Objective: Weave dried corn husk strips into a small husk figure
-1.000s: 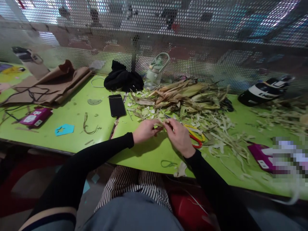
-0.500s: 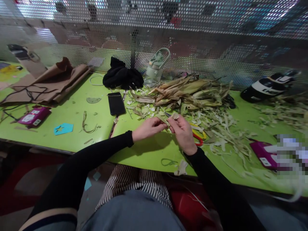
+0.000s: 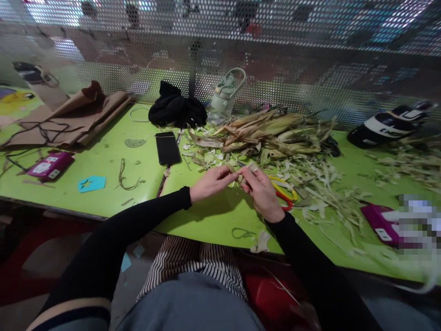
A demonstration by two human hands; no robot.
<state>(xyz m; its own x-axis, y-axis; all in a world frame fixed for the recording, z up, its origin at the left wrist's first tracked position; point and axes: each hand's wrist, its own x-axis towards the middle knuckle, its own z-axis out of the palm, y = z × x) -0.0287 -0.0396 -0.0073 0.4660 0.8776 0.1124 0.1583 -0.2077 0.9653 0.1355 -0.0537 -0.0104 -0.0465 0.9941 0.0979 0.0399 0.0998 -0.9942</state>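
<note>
My left hand (image 3: 210, 183) and my right hand (image 3: 262, 192) meet above the green table (image 3: 103, 184), each pinching a small strip of corn husk (image 3: 241, 171) between the fingertips. Both sleeves are black. Just beyond my hands lies a heap of dried corn husks (image 3: 272, 131) with cut husk scraps (image 3: 320, 184) spread to the right. Scissors with yellow and red handles (image 3: 284, 193) lie on the table beside my right hand, partly hidden by it.
A black phone (image 3: 167, 148) lies left of the husks, with a black cloth (image 3: 177, 110) and a pale green bottle (image 3: 223, 96) behind. Brown paper (image 3: 72, 117), a magenta box (image 3: 51, 164) and a blue card (image 3: 91, 183) are at left. A perforated metal screen (image 3: 310, 55) closes the back.
Both hands rose slightly off the table and drew the husk strip up between them; the left fingers stretched toward the right hand.
</note>
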